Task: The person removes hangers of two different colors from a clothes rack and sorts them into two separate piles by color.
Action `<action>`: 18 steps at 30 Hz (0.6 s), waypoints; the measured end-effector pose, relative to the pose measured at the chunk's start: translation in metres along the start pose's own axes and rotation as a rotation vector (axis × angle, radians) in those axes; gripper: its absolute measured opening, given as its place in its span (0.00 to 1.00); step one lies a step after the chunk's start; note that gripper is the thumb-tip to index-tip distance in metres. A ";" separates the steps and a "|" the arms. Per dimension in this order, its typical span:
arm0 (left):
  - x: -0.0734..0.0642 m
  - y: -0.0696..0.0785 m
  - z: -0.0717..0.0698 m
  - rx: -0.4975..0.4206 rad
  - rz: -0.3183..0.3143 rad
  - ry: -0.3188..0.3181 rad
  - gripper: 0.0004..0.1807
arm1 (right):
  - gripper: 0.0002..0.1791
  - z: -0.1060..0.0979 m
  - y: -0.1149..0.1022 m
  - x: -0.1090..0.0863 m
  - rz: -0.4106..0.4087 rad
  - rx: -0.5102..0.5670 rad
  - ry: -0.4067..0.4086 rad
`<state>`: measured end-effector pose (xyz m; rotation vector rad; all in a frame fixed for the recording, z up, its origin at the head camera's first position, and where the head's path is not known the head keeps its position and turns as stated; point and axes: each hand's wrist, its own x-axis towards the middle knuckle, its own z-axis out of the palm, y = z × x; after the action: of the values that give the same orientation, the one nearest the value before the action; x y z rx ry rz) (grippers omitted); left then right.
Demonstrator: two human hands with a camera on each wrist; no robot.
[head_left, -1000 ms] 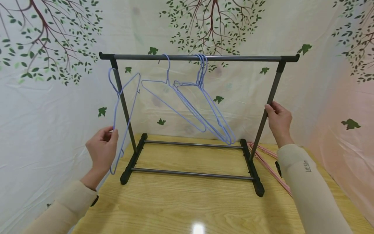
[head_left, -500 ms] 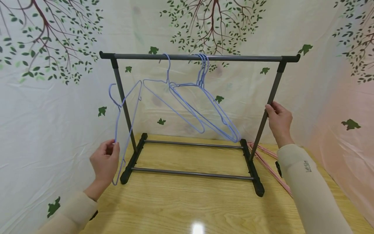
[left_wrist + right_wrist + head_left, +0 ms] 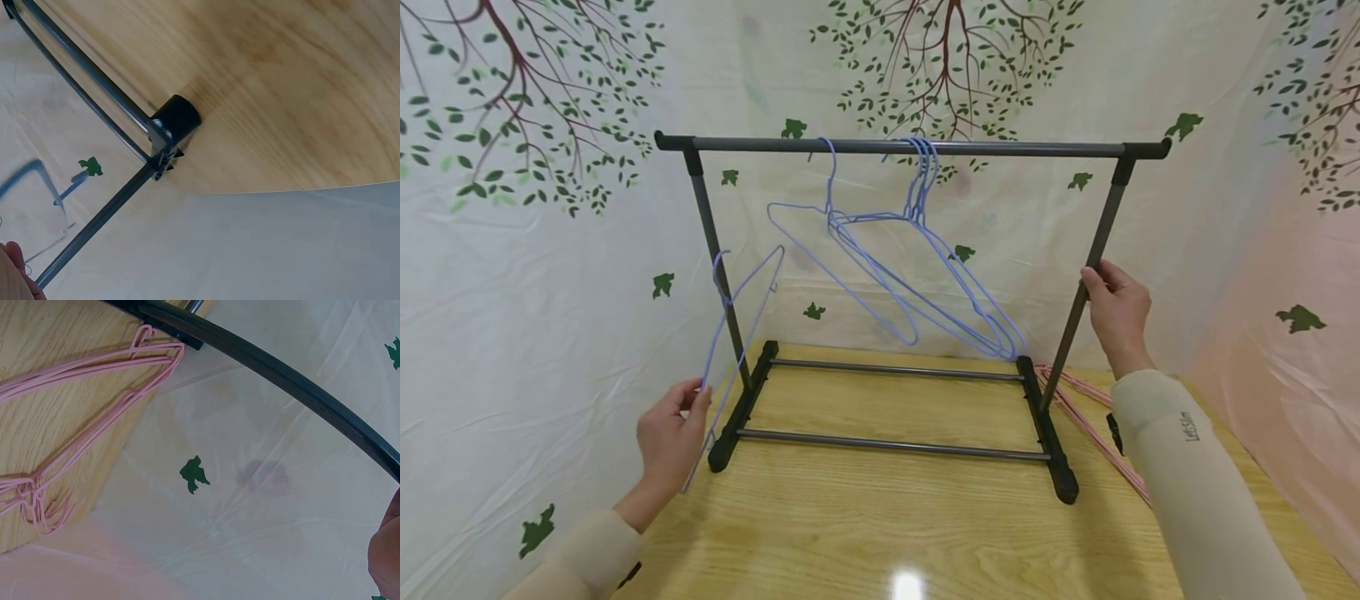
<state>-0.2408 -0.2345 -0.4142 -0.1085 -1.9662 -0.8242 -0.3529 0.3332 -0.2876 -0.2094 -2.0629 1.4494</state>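
I pinch hanger (image 3: pixel 711 350) with left hand (image 3: pixel 672 433) near left post (image 3: pixel 706 217), right hand (image 3: pixel 1118 312) holding right post (image 3: pixel 1102 237). Inward swing could snag hanger on left post; hard tug might tip rack (image 3: pixel 872 147).

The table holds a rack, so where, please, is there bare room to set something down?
The table is bare between the rack's lower bars, and in front of them, between the sleeves. Pink hangers crowd the table's right; the left hand holds a blue hanger by the left upright.

Blue hanger (image 3: pixel 22 172) blurry & cut off, L wrist cam; R sleeve (image 3: pixel 1195 475) part-hides pink hangers (image 3: pixel 1097 443), head cam.
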 end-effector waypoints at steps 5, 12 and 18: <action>-0.001 -0.008 -0.007 0.057 0.039 -0.011 0.07 | 0.27 0.000 -0.001 0.001 -0.001 0.026 0.001; -0.003 -0.015 -0.008 0.005 0.095 -0.087 0.05 | 0.28 0.001 -0.001 0.000 0.010 -0.005 -0.007; -0.006 -0.014 -0.002 -0.135 0.130 -0.235 0.06 | 0.28 0.000 -0.002 0.001 0.022 -0.009 -0.006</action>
<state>-0.2417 -0.2450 -0.4255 -0.4251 -2.0942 -0.8901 -0.3533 0.3325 -0.2861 -0.2327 -2.0785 1.4562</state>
